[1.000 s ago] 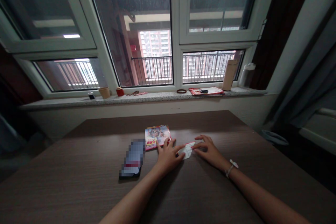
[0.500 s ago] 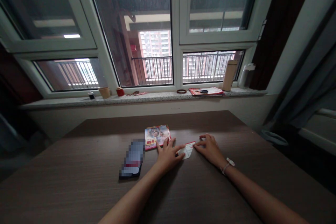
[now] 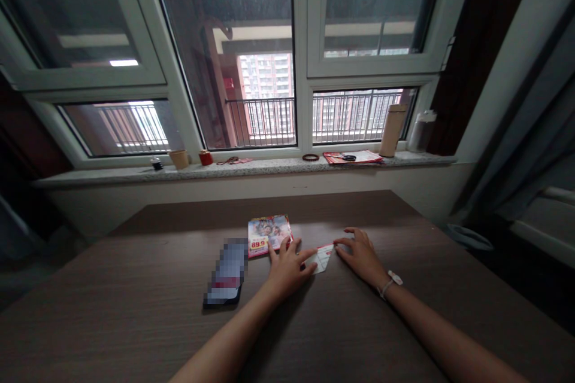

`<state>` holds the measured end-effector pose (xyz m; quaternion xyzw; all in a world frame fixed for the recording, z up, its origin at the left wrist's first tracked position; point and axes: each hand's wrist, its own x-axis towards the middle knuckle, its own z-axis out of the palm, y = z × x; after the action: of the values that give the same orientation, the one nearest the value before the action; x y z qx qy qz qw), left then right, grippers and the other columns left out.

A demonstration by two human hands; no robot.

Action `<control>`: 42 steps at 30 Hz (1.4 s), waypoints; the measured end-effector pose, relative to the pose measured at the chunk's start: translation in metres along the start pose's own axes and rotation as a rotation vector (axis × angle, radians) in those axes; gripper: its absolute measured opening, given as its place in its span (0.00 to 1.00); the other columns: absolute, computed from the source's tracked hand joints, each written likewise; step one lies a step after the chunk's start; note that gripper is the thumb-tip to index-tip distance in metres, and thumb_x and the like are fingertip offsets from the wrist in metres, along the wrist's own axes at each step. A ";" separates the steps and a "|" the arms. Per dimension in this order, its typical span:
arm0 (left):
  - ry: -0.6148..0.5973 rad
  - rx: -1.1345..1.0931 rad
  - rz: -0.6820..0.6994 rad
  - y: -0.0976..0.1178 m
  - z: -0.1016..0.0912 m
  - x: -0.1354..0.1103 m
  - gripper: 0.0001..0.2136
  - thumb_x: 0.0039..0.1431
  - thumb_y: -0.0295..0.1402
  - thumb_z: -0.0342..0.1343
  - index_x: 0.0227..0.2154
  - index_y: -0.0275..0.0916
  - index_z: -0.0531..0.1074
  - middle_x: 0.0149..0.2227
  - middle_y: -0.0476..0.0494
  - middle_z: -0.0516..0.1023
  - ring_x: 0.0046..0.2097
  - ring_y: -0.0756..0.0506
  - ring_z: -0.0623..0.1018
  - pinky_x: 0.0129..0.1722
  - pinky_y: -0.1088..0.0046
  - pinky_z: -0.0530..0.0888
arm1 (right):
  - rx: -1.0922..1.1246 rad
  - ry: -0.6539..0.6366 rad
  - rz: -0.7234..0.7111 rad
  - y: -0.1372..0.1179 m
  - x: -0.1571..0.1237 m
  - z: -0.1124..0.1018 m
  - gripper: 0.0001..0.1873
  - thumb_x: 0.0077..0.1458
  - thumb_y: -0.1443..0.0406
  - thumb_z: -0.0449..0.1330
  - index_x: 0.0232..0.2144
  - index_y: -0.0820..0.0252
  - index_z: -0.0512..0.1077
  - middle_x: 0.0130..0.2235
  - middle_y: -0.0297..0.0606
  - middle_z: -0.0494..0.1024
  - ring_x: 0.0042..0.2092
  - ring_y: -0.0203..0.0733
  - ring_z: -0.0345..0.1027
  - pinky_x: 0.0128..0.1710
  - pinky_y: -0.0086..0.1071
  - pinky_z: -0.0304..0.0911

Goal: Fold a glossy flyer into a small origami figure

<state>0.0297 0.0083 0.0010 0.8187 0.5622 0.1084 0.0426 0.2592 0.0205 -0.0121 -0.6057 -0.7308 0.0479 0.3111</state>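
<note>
Wooden counter (image 3: 135, 311) is carrying a folded paper (image 3: 321, 257).
Left hand (image 3: 287, 268) and right hand (image 3: 362, 256), fingers spread flat, are pressing the paper's ends.

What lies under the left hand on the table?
The left hand presses the left end of a folded paper; only the white part with a red edge shows, beside the right hand. How far it runs under the palm is hidden. A leaflet lies behind.
</note>
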 end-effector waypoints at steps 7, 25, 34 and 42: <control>0.021 0.000 0.007 -0.002 0.002 0.000 0.19 0.60 0.53 0.47 0.54 0.68 0.64 0.63 0.49 0.59 0.65 0.32 0.51 0.56 0.31 0.36 | -0.034 -0.019 -0.116 -0.010 -0.003 -0.002 0.12 0.58 0.59 0.56 0.38 0.50 0.78 0.51 0.43 0.66 0.57 0.49 0.57 0.59 0.46 0.49; 0.059 0.000 0.024 -0.003 0.006 0.000 0.19 0.59 0.53 0.47 0.53 0.67 0.65 0.62 0.48 0.61 0.64 0.32 0.54 0.56 0.30 0.36 | -0.189 -0.117 -0.119 -0.028 -0.013 -0.008 0.19 0.50 0.51 0.60 0.41 0.53 0.76 0.52 0.44 0.68 0.56 0.52 0.57 0.58 0.47 0.46; 0.076 0.012 0.029 -0.004 0.007 0.000 0.18 0.60 0.53 0.47 0.53 0.68 0.65 0.62 0.48 0.62 0.64 0.33 0.54 0.56 0.31 0.34 | -0.144 -0.158 -0.108 -0.030 -0.017 -0.009 0.25 0.47 0.47 0.61 0.45 0.52 0.75 0.52 0.44 0.68 0.57 0.51 0.56 0.59 0.48 0.45; 0.060 0.013 0.020 -0.004 0.008 0.001 0.19 0.60 0.53 0.47 0.54 0.67 0.64 0.62 0.48 0.61 0.65 0.33 0.53 0.56 0.32 0.34 | -0.108 -0.075 -0.099 -0.025 -0.013 -0.006 0.19 0.53 0.47 0.57 0.38 0.49 0.78 0.48 0.40 0.71 0.53 0.48 0.59 0.59 0.49 0.45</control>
<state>0.0280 0.0108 -0.0079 0.8210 0.5557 0.1297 0.0192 0.2418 0.0002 -0.0016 -0.5826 -0.7724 0.0157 0.2525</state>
